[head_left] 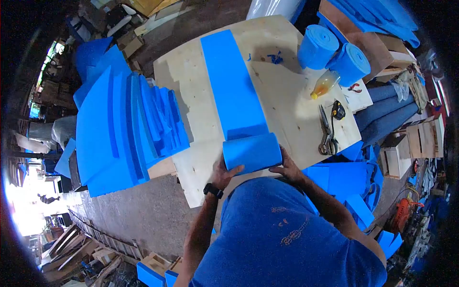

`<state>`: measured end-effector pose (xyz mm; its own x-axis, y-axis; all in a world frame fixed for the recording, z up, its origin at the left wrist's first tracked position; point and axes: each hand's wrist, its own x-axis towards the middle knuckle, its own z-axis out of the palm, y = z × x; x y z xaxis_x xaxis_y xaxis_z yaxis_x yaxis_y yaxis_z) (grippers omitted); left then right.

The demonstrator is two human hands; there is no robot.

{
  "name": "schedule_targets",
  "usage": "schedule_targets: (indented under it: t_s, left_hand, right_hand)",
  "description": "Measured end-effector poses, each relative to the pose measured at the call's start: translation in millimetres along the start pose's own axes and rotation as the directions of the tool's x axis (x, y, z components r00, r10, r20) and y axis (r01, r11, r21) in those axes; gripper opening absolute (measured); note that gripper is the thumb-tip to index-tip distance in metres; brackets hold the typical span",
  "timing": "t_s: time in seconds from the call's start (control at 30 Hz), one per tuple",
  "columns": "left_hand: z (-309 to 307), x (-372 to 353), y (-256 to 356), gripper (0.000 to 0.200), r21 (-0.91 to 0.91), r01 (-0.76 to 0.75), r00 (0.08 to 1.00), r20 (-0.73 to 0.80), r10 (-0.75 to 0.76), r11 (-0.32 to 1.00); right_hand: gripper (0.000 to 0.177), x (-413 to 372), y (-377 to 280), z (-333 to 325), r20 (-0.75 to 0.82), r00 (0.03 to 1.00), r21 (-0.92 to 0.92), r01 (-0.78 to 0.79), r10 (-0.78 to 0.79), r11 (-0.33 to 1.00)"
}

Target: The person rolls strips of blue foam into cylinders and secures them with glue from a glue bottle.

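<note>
A long blue foam strip (233, 81) lies flat along the wooden tabletop, and its near end is wound into a thick roll (252, 153). At the roll's left end is my left hand (224, 173), its thumb laid over the near side and its other fingers mostly hidden. My right hand (289, 167) grips the roll's right end, with the thumb at the lower edge. Both hands are close to the table's front edge. A dark watch sits on my left wrist.
Two finished foam rolls (319, 47) (351, 64), a bottle of yellowish liquid (326, 84), scissors (327, 136), a tape measure (338, 110) and red-handled pliers (355, 88) are on the right. Stacked blue foam sheets (124, 126) stand left. Foam offcuts (344, 179) lie right of the table.
</note>
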<state>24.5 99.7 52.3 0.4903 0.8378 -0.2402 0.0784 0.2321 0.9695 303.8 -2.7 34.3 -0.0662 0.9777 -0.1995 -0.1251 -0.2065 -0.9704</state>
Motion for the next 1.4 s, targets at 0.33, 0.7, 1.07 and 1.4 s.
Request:
schedule_targets:
  t_s: [0.33, 0.7, 1.07, 1.4]
  left_hand:
    - [-13.1, 18.9, -0.3, 0.066, 0.181, 0.101, 0.995, -0.03, -0.098, 0.978]
    - [-29.2, 147.2, 56.7, 0.081, 0.371, 0.271, 0.856, -0.514, -0.046, 0.888]
    - [-31.4, 118.9, -35.7, 0.073, 0.073, 0.007, 0.98, -0.2, 0.008, 0.997]
    - [-21.8, 69.1, -23.1, 0.072, 0.114, -0.03, 0.957, -0.285, 0.061, 0.993]
  right_hand:
    - [0.082, 2.0, -28.6, 13.2, -0.108, 0.972, -0.161, -0.222, 0.207, 0.962]
    - [0.072, 91.4, -81.8, 50.9, 0.337, 0.876, -0.897, 0.41, -0.345, 0.164]
    - [0.078, 208.2, -96.4, -13.0, 0.042, 0.833, -0.772, 0.377, -0.551, 0.511]
    - [0.089, 102.5, -30.8, -8.4, -0.06, 0.998, -0.068, 0.023, -0.027, 0.997]
